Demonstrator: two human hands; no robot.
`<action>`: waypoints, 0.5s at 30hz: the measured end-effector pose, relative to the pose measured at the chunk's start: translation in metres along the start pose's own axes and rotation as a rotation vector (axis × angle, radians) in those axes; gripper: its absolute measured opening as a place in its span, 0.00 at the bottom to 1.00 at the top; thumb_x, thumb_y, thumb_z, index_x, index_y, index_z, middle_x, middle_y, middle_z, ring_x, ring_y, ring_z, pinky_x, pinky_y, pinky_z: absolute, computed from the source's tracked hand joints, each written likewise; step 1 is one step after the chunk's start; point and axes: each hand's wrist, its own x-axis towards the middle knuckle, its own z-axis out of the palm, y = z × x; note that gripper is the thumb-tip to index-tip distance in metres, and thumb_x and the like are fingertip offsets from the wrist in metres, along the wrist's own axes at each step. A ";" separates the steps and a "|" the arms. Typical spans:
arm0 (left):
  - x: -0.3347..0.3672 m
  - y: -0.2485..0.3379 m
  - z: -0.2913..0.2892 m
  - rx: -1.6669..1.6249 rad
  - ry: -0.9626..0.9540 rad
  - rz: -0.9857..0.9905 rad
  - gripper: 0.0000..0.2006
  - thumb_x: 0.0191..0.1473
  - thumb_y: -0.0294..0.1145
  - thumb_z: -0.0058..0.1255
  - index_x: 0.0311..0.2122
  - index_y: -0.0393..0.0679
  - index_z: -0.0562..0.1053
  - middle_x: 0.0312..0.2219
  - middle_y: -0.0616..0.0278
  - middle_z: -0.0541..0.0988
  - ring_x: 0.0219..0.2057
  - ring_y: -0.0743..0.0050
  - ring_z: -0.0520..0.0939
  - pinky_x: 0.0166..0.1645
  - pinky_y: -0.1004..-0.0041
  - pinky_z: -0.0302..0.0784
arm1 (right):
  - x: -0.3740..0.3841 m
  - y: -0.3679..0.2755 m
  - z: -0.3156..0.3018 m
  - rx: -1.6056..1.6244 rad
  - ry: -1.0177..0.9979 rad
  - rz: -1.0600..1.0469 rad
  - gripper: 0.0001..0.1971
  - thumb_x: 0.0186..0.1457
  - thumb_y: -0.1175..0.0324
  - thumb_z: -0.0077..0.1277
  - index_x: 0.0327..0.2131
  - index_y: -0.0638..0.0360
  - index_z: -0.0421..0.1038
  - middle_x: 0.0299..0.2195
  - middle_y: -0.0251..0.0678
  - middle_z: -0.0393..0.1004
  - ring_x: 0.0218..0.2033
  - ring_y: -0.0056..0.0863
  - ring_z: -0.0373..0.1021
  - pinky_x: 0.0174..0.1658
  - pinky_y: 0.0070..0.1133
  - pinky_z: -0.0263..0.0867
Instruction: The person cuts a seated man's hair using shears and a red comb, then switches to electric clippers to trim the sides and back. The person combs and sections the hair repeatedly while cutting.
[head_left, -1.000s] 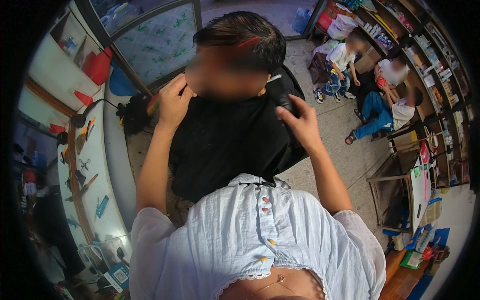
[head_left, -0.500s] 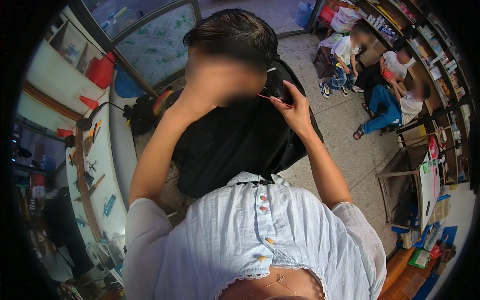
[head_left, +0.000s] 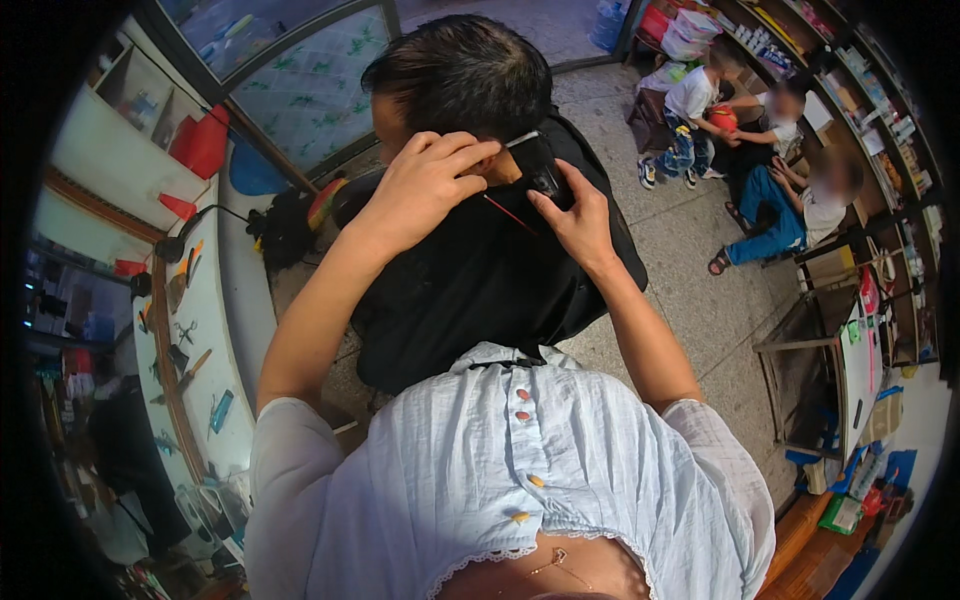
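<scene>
Before me sits a person with short dark hair (head_left: 465, 75), draped in a black cape (head_left: 440, 325). My right hand (head_left: 580, 222) is wrapped round a black hair clipper (head_left: 538, 165). Its pale blade end lies against the hair behind the ear. My left hand (head_left: 415, 195) rests at the side of the head, its fingers stretched out and partly spread, with the fingertips touching the ear (head_left: 489, 160) and partly covering it. A thin red strip (head_left: 512, 213) shows against the cape below the clipper; I cannot tell what it is.
On the left, a white counter (head_left: 235, 420) holds scissors (head_left: 185, 331), combs and a teal tool (head_left: 220, 411). Several seated people (head_left: 770, 150) are at the right by stocked shelves (head_left: 870, 120). A metal-framed table (head_left: 800, 350) stands nearer on the right.
My left hand has moved down and right, off the face to the ear. The head has turned, and the clipper's blade end now sits behind the ear. A red ball has come up among the seated people.
</scene>
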 end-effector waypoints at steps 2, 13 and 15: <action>-0.003 0.001 0.000 0.015 -0.011 0.005 0.10 0.44 0.24 0.51 0.35 0.44 0.78 0.52 0.66 0.73 0.54 0.67 0.70 0.54 0.66 0.63 | 0.001 -0.004 0.002 -0.039 -0.003 0.003 0.27 0.45 0.61 0.62 0.48 0.66 0.69 0.38 0.48 0.76 0.36 0.41 0.75 0.39 0.26 0.70; -0.016 -0.002 0.005 -0.004 -0.006 -0.004 0.11 0.45 0.25 0.51 0.36 0.44 0.78 0.53 0.66 0.73 0.57 0.69 0.68 0.55 0.66 0.63 | 0.003 -0.011 0.008 -0.147 0.048 -0.080 0.26 0.46 0.61 0.61 0.48 0.63 0.68 0.40 0.46 0.75 0.39 0.44 0.73 0.40 0.30 0.69; -0.017 -0.002 0.005 -0.002 -0.005 -0.003 0.10 0.45 0.26 0.51 0.36 0.44 0.78 0.53 0.66 0.73 0.57 0.69 0.68 0.55 0.66 0.63 | 0.003 -0.014 0.008 -0.144 0.052 -0.086 0.26 0.46 0.62 0.61 0.48 0.63 0.68 0.39 0.45 0.75 0.38 0.43 0.73 0.40 0.30 0.69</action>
